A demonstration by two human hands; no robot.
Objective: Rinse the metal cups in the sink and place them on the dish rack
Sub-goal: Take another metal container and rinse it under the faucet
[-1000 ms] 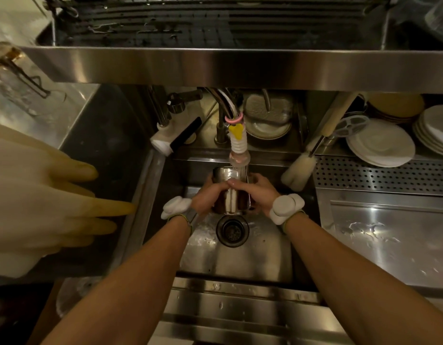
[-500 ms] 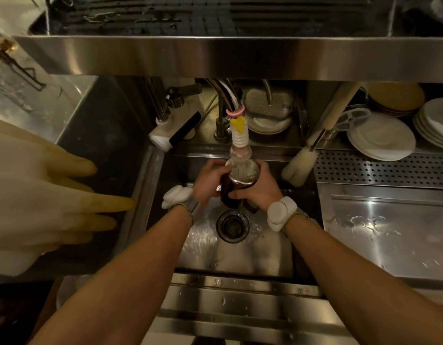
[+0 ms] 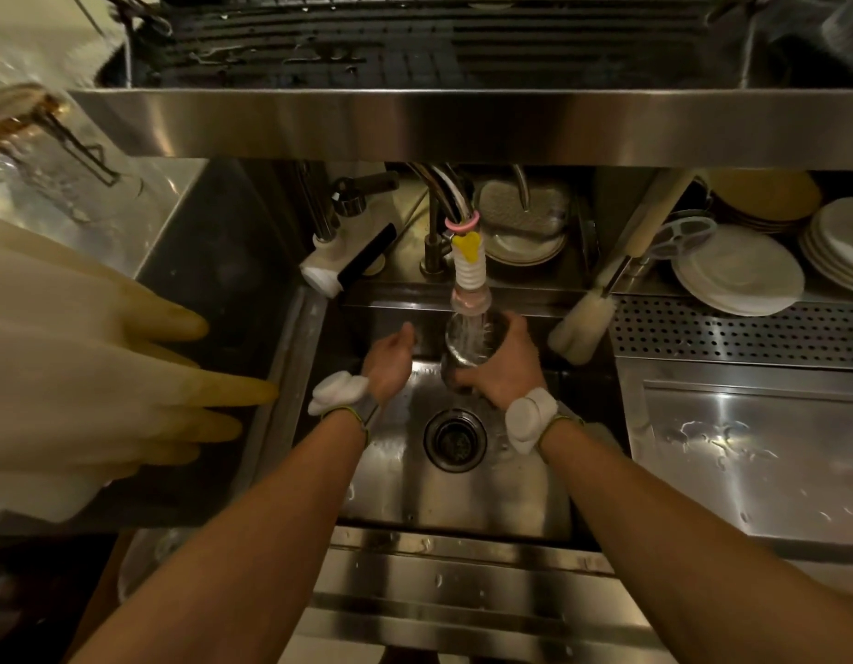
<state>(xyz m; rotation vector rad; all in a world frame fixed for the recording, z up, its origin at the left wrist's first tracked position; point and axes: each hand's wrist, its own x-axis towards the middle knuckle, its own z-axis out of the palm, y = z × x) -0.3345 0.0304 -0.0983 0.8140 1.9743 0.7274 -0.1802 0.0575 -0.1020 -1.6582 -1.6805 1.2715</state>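
A metal cup [image 3: 465, 347] is held mouth-up under the running tap nozzle [image 3: 468, 285], over the steel sink [image 3: 462, 491]. My right hand [image 3: 503, 366] grips the cup from the right side, fingers curled round its wall. My left hand [image 3: 391, 359] hangs to the left of the cup, a little apart from it, fingers loosely curled and holding nothing. The dark dish rack [image 3: 415, 40] sits on the steel shelf overhead, at the top of the view.
Pale rubber gloves [image 3: 103, 376] hang at the left over the counter. A bottle brush [image 3: 582, 323] leans at the sink's right rear corner. Stacked white plates [image 3: 736, 270] stand behind a perforated drain board [image 3: 740, 333]. The drain [image 3: 455, 440] lies below the cup.
My left hand has let go of the cup and moved away to the left. The right hand alone now holds the cup under the water.
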